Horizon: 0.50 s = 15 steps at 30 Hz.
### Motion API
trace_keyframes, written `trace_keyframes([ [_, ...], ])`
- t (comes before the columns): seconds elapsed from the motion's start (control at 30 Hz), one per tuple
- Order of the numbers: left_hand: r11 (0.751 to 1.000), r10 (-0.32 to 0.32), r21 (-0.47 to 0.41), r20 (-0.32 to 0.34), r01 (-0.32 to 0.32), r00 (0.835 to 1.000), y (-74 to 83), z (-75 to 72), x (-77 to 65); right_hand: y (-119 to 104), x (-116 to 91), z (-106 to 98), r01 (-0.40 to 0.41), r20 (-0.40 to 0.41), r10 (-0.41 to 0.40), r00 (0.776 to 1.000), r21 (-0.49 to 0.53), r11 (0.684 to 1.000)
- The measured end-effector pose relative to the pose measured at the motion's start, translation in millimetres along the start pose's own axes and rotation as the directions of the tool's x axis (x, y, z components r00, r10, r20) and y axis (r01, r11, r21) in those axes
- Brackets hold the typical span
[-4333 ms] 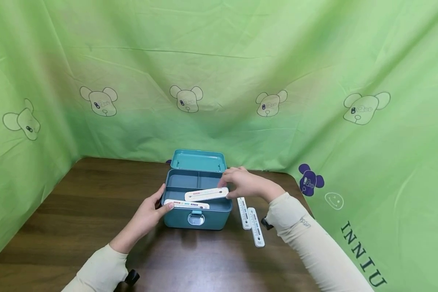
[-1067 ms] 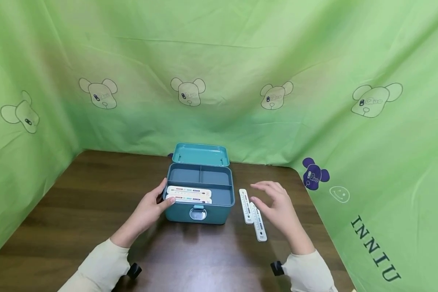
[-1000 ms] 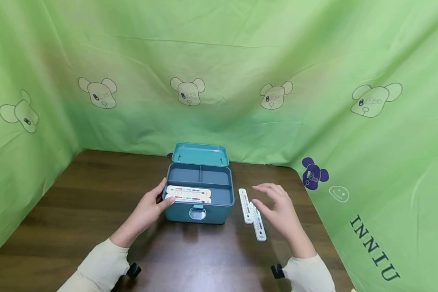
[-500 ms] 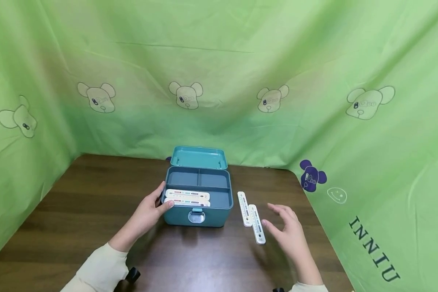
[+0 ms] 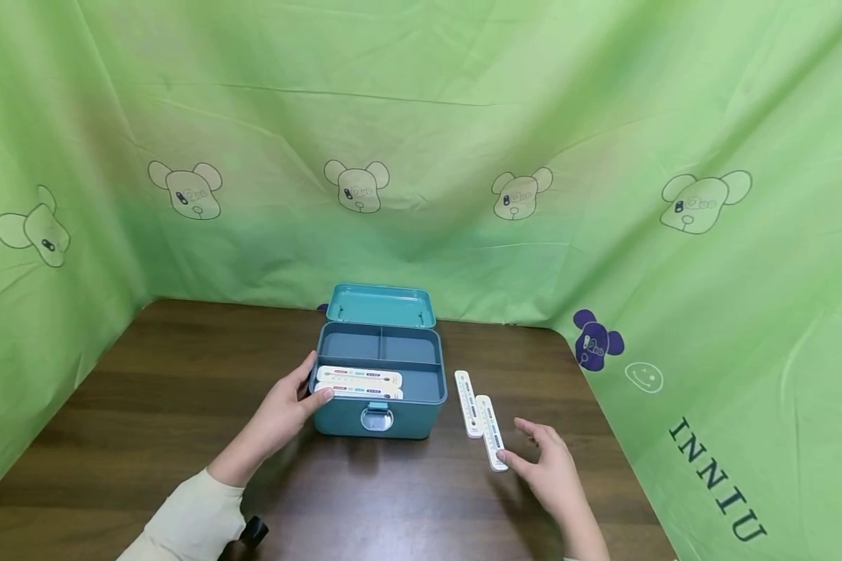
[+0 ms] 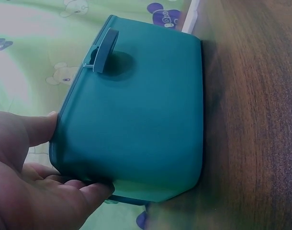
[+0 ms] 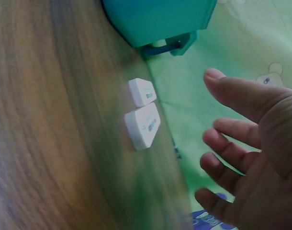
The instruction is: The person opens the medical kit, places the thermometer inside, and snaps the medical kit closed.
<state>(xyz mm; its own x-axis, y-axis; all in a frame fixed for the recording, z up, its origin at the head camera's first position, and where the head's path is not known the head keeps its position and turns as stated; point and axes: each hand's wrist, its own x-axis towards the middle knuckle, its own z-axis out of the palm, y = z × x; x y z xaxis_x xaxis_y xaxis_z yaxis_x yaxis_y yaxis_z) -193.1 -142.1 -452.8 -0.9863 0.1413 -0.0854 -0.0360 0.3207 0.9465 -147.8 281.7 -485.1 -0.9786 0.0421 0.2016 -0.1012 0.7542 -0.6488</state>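
A teal storage box (image 5: 415, 421) stands on the table with its lid raised at the back. My left hand (image 5: 279, 421) holds the box's left front corner, thumb at the front rim and fingers against the left side. Two white strip thermometers (image 5: 359, 377) lie side by side in the front compartment, the nearer partly hidden by the front wall. To the right of the box, two more lie staggered on the table: a farther thermometer (image 5: 466, 401) and a nearer thermometer (image 5: 489, 428). Beside the nearer one hovers my right hand (image 5: 554, 475), fingers spread; the right wrist view shows it apart from both.
The raised lid (image 5: 381, 305) leans back toward a green curtain (image 5: 421, 101) that surrounds the brown wooden table (image 5: 182, 374). Two smaller compartments (image 5: 351, 343) make up the rear of the box. A clear latch (image 5: 376, 420) hangs on its front.
Earlier, my right hand held a thermometer over the box; it now lies in the front compartment. The hand has since moved right and toward me, beside the nearer table thermometer. My left hand stays put.
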Motion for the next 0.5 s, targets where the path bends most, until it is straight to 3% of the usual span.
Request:
trace_keyframes([
  [0.2, 1.0, 0.0, -0.012, 0.001, 0.0, 1.0, -0.8, -0.3, -0.2, 2, -3, 6, -0.172, 0.107, 0.174, 0.979, -0.02, 0.985],
  [0.33, 1.0, 0.005, -0.015, 0.005, -0.005, 1.0, -2.1, -0.1, 0.7, 4, -5, 9, -0.221, 0.133, 0.226, 0.965, -0.051, 0.974],
  [0.5, 1.0, 0.006, -0.016, 0.005, -0.005, 1.0, -1.2, -0.9, 0.6, 3, -9, 17, -0.26, 0.108, 0.272, 0.956, -0.117, 0.959],
])
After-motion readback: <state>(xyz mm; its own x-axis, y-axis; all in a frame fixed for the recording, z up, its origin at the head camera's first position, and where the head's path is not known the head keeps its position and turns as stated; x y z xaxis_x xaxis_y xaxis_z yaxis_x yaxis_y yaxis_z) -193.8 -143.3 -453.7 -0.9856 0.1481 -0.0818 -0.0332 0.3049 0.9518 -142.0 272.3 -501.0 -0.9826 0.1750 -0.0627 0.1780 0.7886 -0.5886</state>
